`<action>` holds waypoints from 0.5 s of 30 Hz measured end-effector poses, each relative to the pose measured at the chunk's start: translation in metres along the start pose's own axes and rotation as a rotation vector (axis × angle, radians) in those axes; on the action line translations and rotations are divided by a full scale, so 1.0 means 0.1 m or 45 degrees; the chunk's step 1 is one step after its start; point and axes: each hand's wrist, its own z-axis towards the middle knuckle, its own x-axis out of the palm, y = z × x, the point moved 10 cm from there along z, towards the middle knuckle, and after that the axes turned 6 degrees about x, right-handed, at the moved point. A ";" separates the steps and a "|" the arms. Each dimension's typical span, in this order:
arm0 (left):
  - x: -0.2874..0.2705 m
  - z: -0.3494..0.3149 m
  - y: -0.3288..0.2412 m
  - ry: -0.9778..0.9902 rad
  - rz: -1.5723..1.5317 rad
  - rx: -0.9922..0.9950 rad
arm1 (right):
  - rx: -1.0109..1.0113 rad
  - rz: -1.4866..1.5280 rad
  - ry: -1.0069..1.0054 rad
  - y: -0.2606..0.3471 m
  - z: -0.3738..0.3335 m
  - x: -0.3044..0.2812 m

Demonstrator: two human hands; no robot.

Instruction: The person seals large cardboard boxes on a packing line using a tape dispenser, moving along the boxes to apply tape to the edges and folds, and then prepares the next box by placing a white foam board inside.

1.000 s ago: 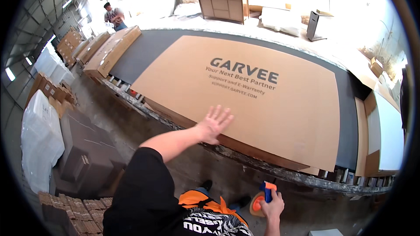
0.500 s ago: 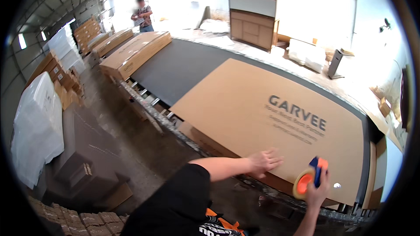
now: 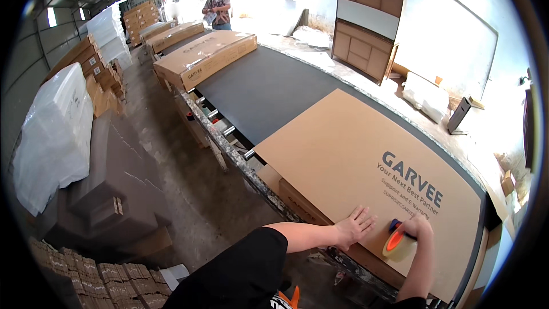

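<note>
A large flat brown cardboard box [image 3: 326,137] with dark printing lies on the black conveyor belt [image 3: 263,88] in front of me. My left hand [image 3: 354,229] rests flat near the box's near edge, its fingers spread. To its right, my right hand [image 3: 418,229] grips a tape dispenser [image 3: 393,244] with an orange hub, a roll of yellowish tape and a dark blue part. The dispenser is low over the box top; whether it touches cannot be made out. My fingers partly hide its handle.
Further boxes [image 3: 206,57] sit along the belt toward the far left, where a person [image 3: 217,8] stands. Wrapped white stacks [image 3: 60,123], a grey-brown covered pile [image 3: 114,177] and flat cardboard bundles [image 3: 86,272] line the left. Beyond the belt stands a tall cabinet panel [image 3: 366,28].
The view has shifted, so the scene sits further right. My right hand has turned over with the tape dispenser, now beside the printing. My left hand has flattened and spread its fingers.
</note>
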 end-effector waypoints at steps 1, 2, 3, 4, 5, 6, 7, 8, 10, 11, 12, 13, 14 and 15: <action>0.02 -0.01 0.04 -0.012 0.003 0.000 | 0.004 -0.103 -0.041 -0.03 -0.05 0.08; 0.07 -0.04 0.11 -0.007 0.018 -0.001 | -0.064 -0.070 -0.033 -0.02 -0.17 0.21; 0.11 -0.07 0.14 -0.034 0.030 -0.012 | -0.106 -0.105 -0.017 -0.02 -0.36 0.36; 0.13 -0.08 0.14 -0.063 0.037 -0.022 | -0.197 -0.113 -0.103 -0.05 -0.61 0.46; 0.08 -0.07 0.08 -0.064 0.038 -0.012 | -0.219 -0.030 -0.127 -0.21 -0.82 0.65; 0.02 -0.09 0.05 -0.030 0.029 -0.012 | -0.228 0.108 -0.158 -0.26 -1.15 0.75; -0.04 -0.09 0.05 -0.003 0.026 -0.010 | -0.199 -0.103 -0.322 -0.49 -1.18 1.06; -0.06 -0.06 0.02 0.004 0.034 0.015 | -0.083 -0.094 -0.089 -0.72 -1.21 1.43; -0.04 -0.06 -0.03 0.058 0.029 0.038 | 0.049 -0.014 -0.036 -0.68 -1.41 1.67; -0.06 -0.13 -0.04 0.061 0.032 0.025 | 0.098 -0.016 -0.020 -0.59 -1.37 1.80; -0.07 -0.17 -0.05 0.057 0.037 0.014 | 0.067 0.060 -0.207 -0.47 -1.32 1.76; -0.09 -0.20 -0.02 0.052 0.049 0.011 | 0.040 0.145 -0.399 -0.35 -1.28 1.71; -0.05 -0.22 -0.03 0.051 0.055 0.021 | 0.109 0.054 -0.215 -0.29 -1.14 1.77; 0.00 -0.19 -0.04 0.014 0.074 0.039 | 0.178 -0.126 -0.077 -0.28 -1.03 1.78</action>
